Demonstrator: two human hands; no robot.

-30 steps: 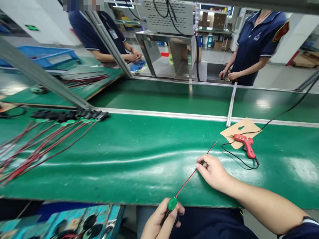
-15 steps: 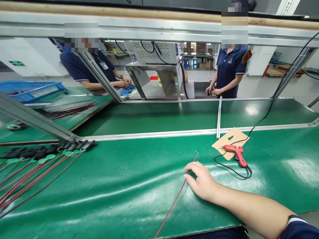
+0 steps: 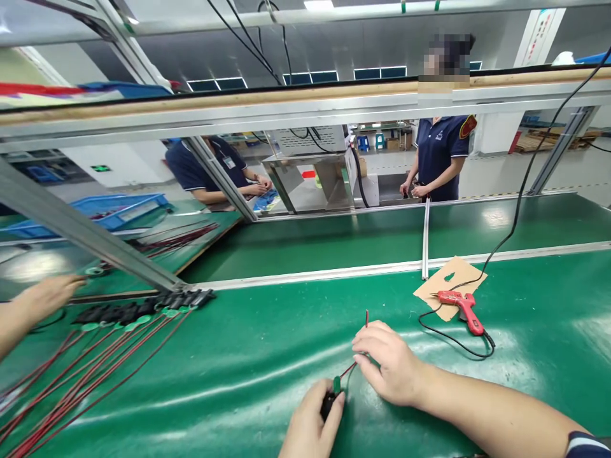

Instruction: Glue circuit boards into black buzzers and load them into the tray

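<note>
My left hand (image 3: 312, 420) is closed around a small black part (image 3: 327, 404), most of it hidden by the fingers. A green piece (image 3: 337, 384) sticks up from that part at the thumb. Just beyond, my right hand (image 3: 389, 359) pinches a thin red wire (image 3: 348, 369) between thumb and fingers. The wire's short end points up past the fingertips, and its other side runs down toward the black part. Whether the two are joined, I cannot tell.
At left lie several black parts (image 3: 119, 310) with green pieces and long red wires (image 3: 102, 375). Another person's hand (image 3: 45, 298) reaches in behind them. A red glue gun (image 3: 463, 305) rests by brown cardboard (image 3: 457, 270), its black cord curling nearby. Metal posts frame the green bench.
My left hand has come into view with the black part. My right hand stays near its place on the wire. Another person's hand appears at left. The view has tilted up.
</note>
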